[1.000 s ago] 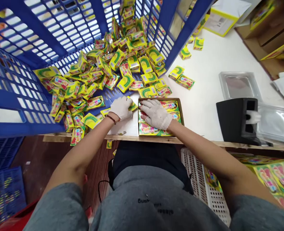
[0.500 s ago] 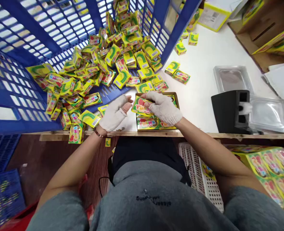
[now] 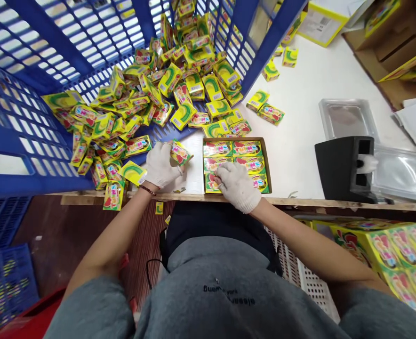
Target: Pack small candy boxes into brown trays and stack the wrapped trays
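A shallow brown carton tray (image 3: pixel 268 169) at the table's near edge holds rows of small yellow candy boxes. My right hand (image 3: pixel 236 186), in a white knit glove, lies on the near row of boxes with its fingers curled down onto them. My left hand (image 3: pixel 161 165), also gloved, is closed round one small yellow candy box (image 3: pixel 180 152) just left of the tray. Further left and behind, a large heap of the same yellow boxes (image 3: pixel 148 103) spills out of a blue plastic crate (image 3: pixel 28 136) lying on its side.
A black box-shaped device (image 3: pixel 342 168) stands right of the tray, with clear plastic trays (image 3: pixel 345 117) behind it. Loose boxes (image 3: pixel 269 113) lie on the white table. Packed yellow cartons (image 3: pixel 388 254) and a white lattice crate (image 3: pixel 307 278) sit below the table edge at right.
My right hand has set its box down into the tray and now rests on the near row. My left hand has reached left and closed on another loose box.
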### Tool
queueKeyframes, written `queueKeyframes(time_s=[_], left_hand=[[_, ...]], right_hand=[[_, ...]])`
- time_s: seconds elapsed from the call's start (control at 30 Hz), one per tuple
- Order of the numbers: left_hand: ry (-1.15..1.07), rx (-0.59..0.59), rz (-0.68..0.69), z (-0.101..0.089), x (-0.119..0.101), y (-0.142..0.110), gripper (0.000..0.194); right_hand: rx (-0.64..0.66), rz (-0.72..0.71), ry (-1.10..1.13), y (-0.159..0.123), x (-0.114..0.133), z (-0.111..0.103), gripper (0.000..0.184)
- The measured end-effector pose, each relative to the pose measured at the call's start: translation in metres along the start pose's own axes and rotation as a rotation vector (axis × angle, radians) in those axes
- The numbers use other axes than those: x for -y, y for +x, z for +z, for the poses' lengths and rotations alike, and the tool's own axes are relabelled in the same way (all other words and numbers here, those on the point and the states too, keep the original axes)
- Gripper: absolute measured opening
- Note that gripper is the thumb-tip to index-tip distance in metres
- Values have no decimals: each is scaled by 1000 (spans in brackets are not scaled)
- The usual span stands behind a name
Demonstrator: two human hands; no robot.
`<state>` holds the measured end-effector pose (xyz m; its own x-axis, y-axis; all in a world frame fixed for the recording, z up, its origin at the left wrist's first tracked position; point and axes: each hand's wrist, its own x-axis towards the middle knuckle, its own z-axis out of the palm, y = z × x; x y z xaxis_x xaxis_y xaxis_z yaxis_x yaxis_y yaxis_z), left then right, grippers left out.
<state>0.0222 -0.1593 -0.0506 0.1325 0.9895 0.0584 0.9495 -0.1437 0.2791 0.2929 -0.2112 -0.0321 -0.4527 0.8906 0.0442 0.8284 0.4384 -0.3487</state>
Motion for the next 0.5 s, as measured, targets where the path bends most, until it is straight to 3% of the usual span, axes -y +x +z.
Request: queueKeyframes(time_s=[0.1, 0.2, 0.3, 0.37, 0.5], left_hand=[[-226, -211, 146, -6, -3, -7, 109], [-301, -350, 361, -14, -25, -14, 110], [-294, -386, 516, -15, -56, -16, 106], [-308, -384, 521, -12, -74, -15, 103], [-435, -343, 535, -6, -90, -11, 100]], right_hand=[[-9, -22, 28, 1, -5, -2, 26], [-138, -10, 271, 6, -10, -7, 34], [-232, 14, 725, 18, -13, -15, 51], [-187, 44, 948, 28, -17, -21, 54], [-89, 98, 1070, 44, -34, -32, 55]])
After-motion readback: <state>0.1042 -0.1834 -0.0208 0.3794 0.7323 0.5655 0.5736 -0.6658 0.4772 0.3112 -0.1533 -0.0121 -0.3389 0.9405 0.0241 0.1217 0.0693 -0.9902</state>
